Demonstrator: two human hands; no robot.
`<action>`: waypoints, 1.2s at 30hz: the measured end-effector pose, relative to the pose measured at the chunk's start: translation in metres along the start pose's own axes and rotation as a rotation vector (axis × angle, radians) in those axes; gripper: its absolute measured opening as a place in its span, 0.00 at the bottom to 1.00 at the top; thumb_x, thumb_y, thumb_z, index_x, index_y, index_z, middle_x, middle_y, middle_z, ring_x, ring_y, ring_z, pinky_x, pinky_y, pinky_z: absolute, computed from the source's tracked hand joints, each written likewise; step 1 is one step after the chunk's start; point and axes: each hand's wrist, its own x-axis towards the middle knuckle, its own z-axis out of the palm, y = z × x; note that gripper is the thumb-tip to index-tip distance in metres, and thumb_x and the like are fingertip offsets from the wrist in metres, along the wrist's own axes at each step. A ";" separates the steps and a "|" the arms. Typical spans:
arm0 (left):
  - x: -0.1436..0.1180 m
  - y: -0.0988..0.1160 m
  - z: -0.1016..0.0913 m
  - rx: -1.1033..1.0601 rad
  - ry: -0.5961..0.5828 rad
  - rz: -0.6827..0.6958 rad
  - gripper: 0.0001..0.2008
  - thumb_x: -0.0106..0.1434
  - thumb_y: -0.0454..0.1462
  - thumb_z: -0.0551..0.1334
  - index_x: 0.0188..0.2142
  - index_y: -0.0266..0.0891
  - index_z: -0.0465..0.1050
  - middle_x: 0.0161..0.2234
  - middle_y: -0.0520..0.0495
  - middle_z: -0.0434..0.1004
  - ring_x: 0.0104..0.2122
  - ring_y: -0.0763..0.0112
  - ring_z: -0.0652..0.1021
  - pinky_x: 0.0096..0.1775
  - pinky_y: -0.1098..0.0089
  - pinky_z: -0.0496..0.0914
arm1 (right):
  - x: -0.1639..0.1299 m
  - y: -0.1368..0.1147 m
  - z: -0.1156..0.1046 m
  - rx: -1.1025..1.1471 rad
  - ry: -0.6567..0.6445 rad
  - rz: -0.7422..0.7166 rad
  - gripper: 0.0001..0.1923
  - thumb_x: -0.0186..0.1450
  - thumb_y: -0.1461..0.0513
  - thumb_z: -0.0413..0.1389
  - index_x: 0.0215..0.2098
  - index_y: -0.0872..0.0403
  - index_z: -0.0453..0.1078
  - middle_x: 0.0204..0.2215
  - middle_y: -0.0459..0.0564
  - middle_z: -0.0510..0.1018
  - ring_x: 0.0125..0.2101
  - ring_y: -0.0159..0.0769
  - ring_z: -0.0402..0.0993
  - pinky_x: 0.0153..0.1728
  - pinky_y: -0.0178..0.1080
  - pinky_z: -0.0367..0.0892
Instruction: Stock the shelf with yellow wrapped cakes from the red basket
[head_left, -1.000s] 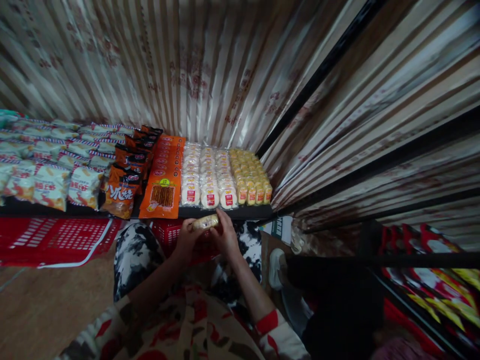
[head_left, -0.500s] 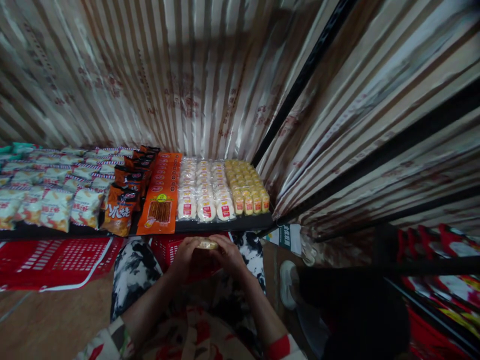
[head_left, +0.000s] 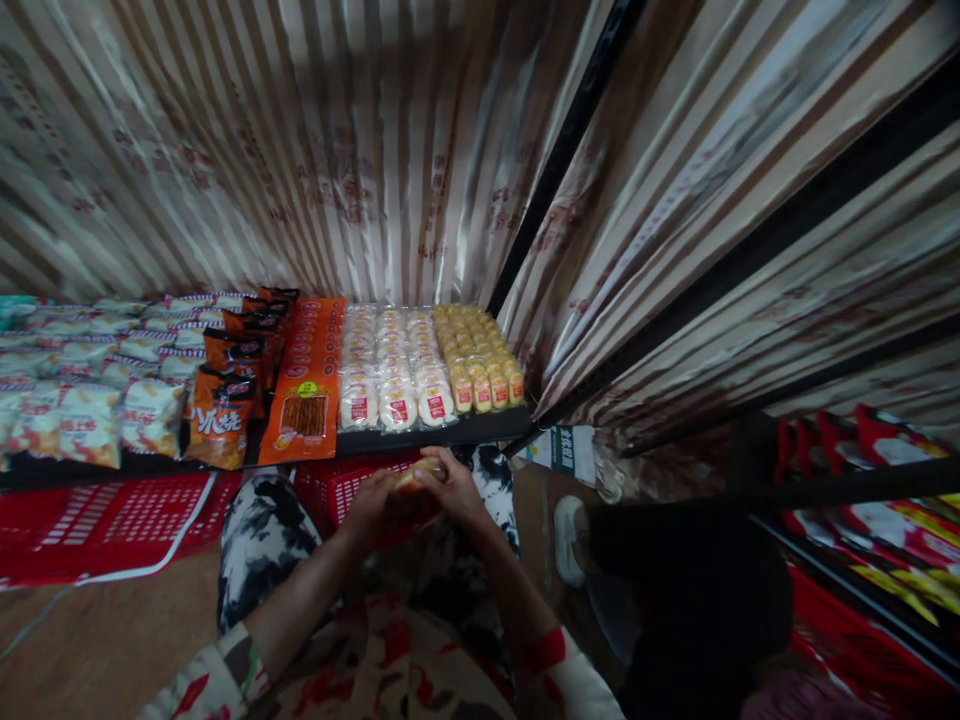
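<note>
A small wrapped yellow snack cake (head_left: 410, 479) is held low over my lap, just in front of the shelf edge. My left hand (head_left: 370, 508) has its fingers closed on the cake's left side. My right hand (head_left: 454, 488) grips it from the right, with fingers bent over the top. Part of the cake is hidden behind the fingers. Right above my hands, small yellow wrapped cakes (head_left: 480, 350) stand in rows on the shelf. Beside them are rows of white round wrapped cakes (head_left: 397, 405) with red labels.
A large orange snack bag (head_left: 304, 380), smaller orange-black bags (head_left: 217, 420) and white snack bags (head_left: 90, 415) fill the shelf leftward. Red baskets (head_left: 127, 515) sit below. A dark post (head_left: 555, 170) rises at right. Another person's white shoe (head_left: 570, 540) and dark-clothed leg are close by.
The view has turned slightly to the right. The cake has tilted between my fingers and shows a more orange side. Both hands still hold it.
</note>
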 end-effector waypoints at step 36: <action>-0.001 0.019 0.017 -0.251 -0.096 -0.208 0.12 0.45 0.37 0.65 0.31 0.33 0.73 0.25 0.47 0.77 0.24 0.72 0.75 0.30 0.72 0.68 | 0.016 -0.001 0.006 0.452 0.240 0.205 0.26 0.48 0.46 0.62 0.36 0.54 0.67 0.30 0.48 0.76 0.30 0.35 0.74 0.31 0.36 0.69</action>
